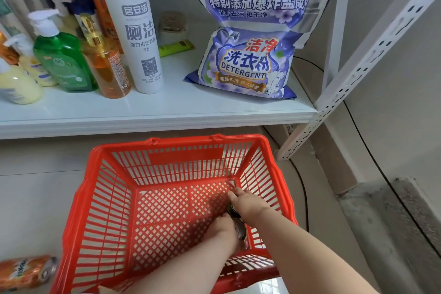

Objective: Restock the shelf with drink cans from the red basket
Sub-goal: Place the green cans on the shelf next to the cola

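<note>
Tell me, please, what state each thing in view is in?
Basket: upright, nearly empty.
Left hand: grips near can.
Right hand: grips far can.
Orange can: lying on its side, outside basket.
Detergent bag: upright on shelf.
White bottle: upright.

Glossy red plastic basket (95,198), perhaps metal cans (241,229).
</note>
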